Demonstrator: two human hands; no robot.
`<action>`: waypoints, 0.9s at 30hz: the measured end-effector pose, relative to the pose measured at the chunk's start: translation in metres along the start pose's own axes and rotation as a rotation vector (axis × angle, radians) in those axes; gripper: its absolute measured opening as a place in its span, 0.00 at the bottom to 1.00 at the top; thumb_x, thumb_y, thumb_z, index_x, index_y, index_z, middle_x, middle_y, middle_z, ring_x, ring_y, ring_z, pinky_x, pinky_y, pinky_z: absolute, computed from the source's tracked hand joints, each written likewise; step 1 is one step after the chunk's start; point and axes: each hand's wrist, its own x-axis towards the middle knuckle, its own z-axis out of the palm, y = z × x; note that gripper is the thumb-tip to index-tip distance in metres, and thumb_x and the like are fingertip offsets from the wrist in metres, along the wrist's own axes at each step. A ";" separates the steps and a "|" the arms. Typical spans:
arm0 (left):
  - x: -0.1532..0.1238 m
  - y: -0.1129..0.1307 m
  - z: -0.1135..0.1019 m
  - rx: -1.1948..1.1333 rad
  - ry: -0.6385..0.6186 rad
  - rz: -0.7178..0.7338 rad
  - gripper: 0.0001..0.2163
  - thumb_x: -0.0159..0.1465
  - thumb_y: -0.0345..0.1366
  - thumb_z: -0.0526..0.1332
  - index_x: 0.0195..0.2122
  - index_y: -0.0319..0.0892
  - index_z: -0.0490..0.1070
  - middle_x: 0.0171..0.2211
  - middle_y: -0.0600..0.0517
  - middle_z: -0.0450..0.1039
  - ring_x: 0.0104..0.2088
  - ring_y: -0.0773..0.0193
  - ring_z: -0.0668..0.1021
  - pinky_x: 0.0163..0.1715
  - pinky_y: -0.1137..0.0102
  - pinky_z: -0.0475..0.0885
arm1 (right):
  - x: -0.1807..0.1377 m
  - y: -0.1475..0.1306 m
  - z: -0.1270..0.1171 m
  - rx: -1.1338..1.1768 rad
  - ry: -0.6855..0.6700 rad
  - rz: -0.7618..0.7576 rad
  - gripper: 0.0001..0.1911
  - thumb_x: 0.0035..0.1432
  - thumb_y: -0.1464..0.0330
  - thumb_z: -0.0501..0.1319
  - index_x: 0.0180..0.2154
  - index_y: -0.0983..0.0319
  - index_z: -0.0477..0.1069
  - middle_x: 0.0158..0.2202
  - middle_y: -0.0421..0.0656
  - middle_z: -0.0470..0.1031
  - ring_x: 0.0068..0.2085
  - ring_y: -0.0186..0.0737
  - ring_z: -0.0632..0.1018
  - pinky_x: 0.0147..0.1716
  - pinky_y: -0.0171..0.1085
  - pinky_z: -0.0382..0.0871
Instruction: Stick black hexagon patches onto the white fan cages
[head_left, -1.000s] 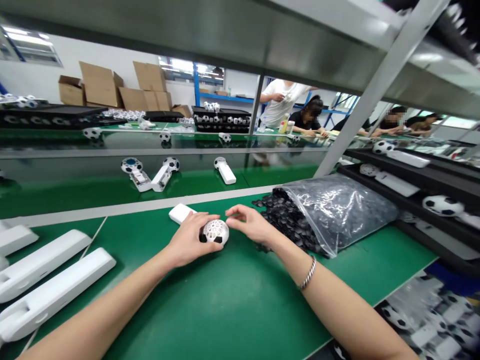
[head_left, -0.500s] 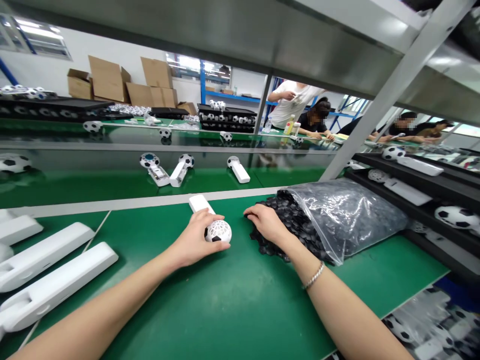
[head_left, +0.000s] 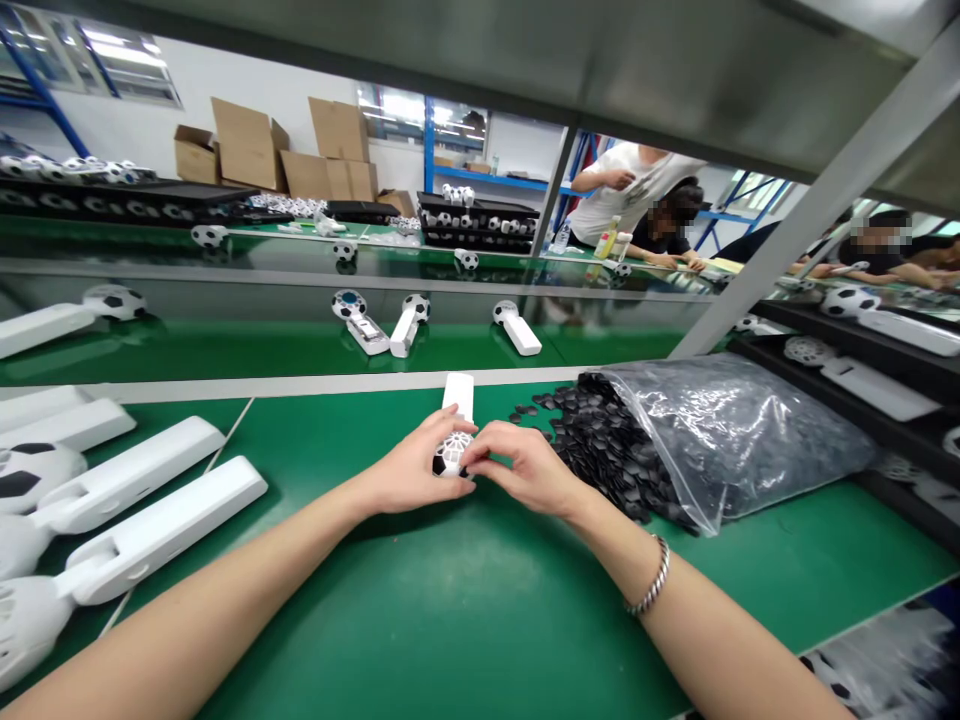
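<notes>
My left hand (head_left: 420, 462) is wrapped round the ball-shaped head of a white handheld fan (head_left: 453, 450), which has a webbed grille and black football patches. Its white handle points away from me on the green work surface. My right hand (head_left: 525, 462) pinches at the right side of the fan head, a small black patch (head_left: 466, 471) at its fingertips, mostly hidden by them. Just right of that hand, a heap of loose black patches (head_left: 611, 440) spills from the mouth of a clear plastic bag (head_left: 757, 430).
Several white fans (head_left: 165, 530) lie at the left, some with plain heads. Beyond the pale strip (head_left: 315, 384), finished-looking fans (head_left: 517, 330) rest on a green belt. Black trays (head_left: 847, 370) of fans stand at the right beside a slanted post (head_left: 810, 190). People work at the back.
My right hand has left the black heap and come left to the fan head. The fan's handle now points more straight away from me. The view has shifted left.
</notes>
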 end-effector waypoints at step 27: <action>0.002 -0.001 0.004 -0.085 0.058 -0.028 0.18 0.51 0.32 0.59 0.45 0.45 0.63 0.56 0.47 0.55 0.61 0.56 0.50 0.57 0.59 0.51 | 0.002 0.022 0.016 0.433 0.029 0.313 0.10 0.50 0.65 0.62 0.28 0.62 0.62 0.26 0.36 0.64 0.28 0.30 0.66 0.30 0.31 0.62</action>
